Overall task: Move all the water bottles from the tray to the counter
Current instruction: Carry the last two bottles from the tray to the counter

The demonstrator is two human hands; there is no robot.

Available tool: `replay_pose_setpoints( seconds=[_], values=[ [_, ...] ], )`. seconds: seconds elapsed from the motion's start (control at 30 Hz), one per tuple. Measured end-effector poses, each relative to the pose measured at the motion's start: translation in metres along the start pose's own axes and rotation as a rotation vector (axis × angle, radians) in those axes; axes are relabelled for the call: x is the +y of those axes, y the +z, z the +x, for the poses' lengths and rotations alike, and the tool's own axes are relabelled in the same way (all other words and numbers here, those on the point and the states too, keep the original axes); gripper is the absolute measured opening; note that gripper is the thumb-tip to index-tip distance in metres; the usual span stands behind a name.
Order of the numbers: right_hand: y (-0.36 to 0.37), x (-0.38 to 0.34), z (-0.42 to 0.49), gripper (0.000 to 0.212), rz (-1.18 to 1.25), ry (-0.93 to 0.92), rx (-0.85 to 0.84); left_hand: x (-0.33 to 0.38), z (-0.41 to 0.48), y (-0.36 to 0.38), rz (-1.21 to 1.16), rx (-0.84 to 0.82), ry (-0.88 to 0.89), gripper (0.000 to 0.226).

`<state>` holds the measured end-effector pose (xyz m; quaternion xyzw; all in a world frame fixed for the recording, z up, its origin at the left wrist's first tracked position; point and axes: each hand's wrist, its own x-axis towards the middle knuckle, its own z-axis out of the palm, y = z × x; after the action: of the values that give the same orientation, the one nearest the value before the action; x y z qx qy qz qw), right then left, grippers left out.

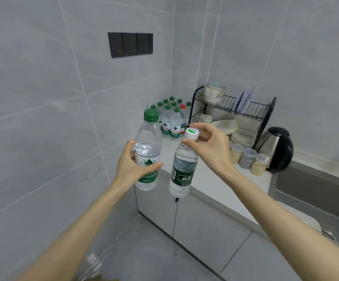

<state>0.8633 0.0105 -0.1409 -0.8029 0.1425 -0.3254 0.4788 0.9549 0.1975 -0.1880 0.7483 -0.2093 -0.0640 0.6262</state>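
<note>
My left hand (129, 169) grips a green-capped water bottle (148, 147) round its middle and holds it upright in the air. My right hand (211, 147) pinches the neck, just under the white cap, of a second bottle with a dark green label (182, 169), which hangs slightly tilted. Both bottles are in front of the white counter (211, 187), at its left end. Several more water bottles (170, 116) stand grouped in the counter's back corner against the wall. No tray shows in the frame.
A black dish rack (233, 110) with bowls and plates stands right of the bottle group. Three small lidded jars (249, 159) and a steel kettle (276, 147) sit further right, then a sink (314, 191). White cabinets run below the counter. Something clear and blurred shows at the bottom left.
</note>
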Motion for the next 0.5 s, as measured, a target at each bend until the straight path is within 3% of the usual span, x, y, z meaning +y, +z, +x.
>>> replay_pose_setpoints(
  seconds=[0.33, 0.5],
  values=[
    [0.062, 0.095, 0.153, 0.043, -0.033, 0.041, -0.007, -0.078, 0.178, 0.031, 0.010, -0.016, -0.084, 0.074],
    [0.084, 0.134, 0.225, 0.050, -0.135, 0.030, -0.091, -0.112, 0.263, 0.053, 0.063, -0.047, -0.128, 0.072]
  ],
)
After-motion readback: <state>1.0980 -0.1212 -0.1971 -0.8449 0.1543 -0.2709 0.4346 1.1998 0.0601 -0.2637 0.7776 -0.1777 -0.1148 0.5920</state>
